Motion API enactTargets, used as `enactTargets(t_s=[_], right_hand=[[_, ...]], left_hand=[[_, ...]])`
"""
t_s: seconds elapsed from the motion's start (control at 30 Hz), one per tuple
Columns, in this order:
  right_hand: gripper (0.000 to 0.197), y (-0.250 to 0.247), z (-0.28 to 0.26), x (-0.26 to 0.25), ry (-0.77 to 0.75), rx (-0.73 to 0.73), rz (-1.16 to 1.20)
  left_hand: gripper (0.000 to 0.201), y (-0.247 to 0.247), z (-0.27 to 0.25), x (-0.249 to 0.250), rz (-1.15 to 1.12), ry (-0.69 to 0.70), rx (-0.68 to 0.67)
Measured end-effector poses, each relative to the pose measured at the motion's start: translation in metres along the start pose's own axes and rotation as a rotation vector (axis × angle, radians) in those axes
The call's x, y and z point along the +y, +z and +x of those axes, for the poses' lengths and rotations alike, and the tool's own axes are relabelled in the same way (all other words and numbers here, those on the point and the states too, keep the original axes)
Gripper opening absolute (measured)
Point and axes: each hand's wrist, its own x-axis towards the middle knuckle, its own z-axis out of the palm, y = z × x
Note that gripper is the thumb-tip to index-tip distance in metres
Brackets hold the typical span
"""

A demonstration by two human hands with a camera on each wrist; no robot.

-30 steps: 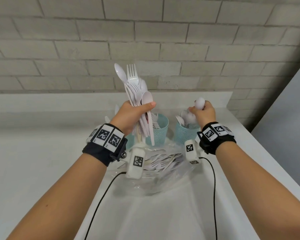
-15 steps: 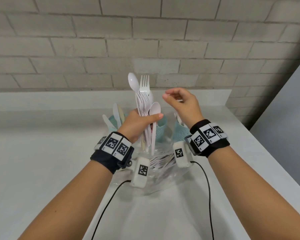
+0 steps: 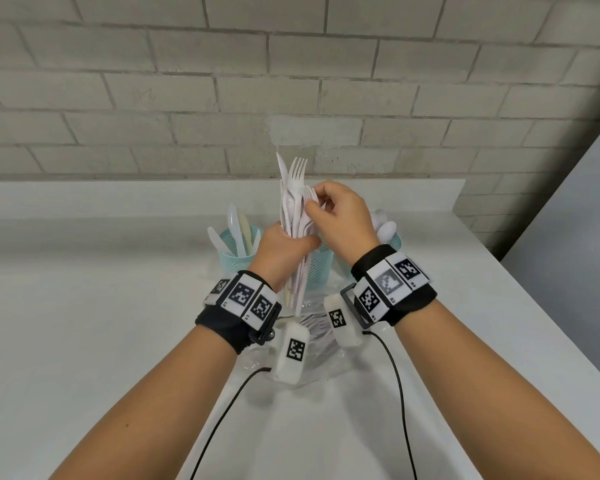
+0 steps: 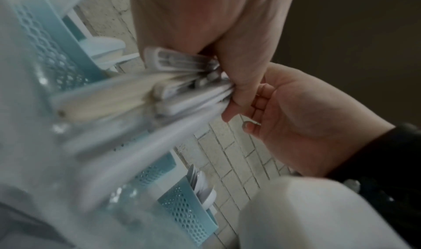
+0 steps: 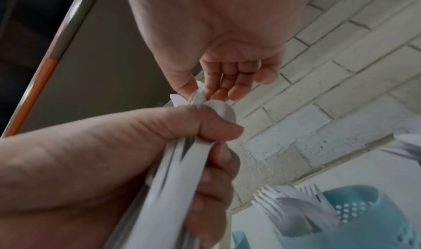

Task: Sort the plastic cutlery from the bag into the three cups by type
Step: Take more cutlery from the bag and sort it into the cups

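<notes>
- The wrist bands carry black-and-white square code markers; small characters are printed beside them, but they are too small to read. No brand name is visible on any object.
- The left hand has its fingers curled around a bundle of white plastic cutlery, held upright above the cups.
- The right hand pinches the top of one piece in this bundle between thumb and fingertips; which piece, I cannot tell.
- The head view shows three light-blue perforated cups on the white table: the left cup holds knives, the middle cup is mostly hidden behind the hands, and the right cup holds spoons.
- The clear plastic bag lies on the table under the wrists, with more cutlery inside.
- Only the right wrist view shows that the middle cup contains forks.
- Only the left wrist view shows the handle ends of the bundle, fanned out under the left palm.
</notes>
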Motion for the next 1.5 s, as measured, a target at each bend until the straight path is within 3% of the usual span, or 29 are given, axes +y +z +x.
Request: enactTargets(t_s=[0.27,0.5,0.67,0.87,0.97,1.2,1.33,1.43,1.5], right_hand=[[0.011,-0.008,0.011,0.001,0.109,0.205,0.234],[0.017,-0.027,0.021,-0.008,0.189,0.357,0.711],[0.007,-0.029,0.020,-0.015,0.195,0.240,0.817],[0.039,-0.017,0.013,-0.013,0.274,0.210,0.992],[0.021,-0.015,0.013,-0.008,0.224,0.195,0.931],[0.019,-0.028,0.020,0.003,0.185,0.261,1.071],[0.019,-0.036,0.022,0.007,0.130,0.305,1.031],[0.015,-0.041,0.025,0.008,0.112,0.365,1.054],[0.012,-0.044,0.030,0.008,0.126,0.399,1.051]], left_hand=[[0.022,0.002,-0.002,-0.006,0.161,-0.009,-0.041],[0.015,-0.002,-0.004,-0.008,0.191,0.019,-0.072],[0.013,0.001,-0.005,-0.010,0.235,0.038,-0.075],[0.020,0.002,-0.003,-0.010,0.441,0.129,0.032],[0.020,0.000,-0.003,-0.007,0.590,0.149,0.107],[0.017,-0.008,-0.003,-0.004,0.804,0.275,0.195],[0.019,-0.014,-0.001,-0.003,0.725,0.254,0.178],[0.024,-0.024,0.002,-0.001,0.479,0.155,0.134],[0.016,-0.032,0.002,0.004,0.324,0.132,0.129]])
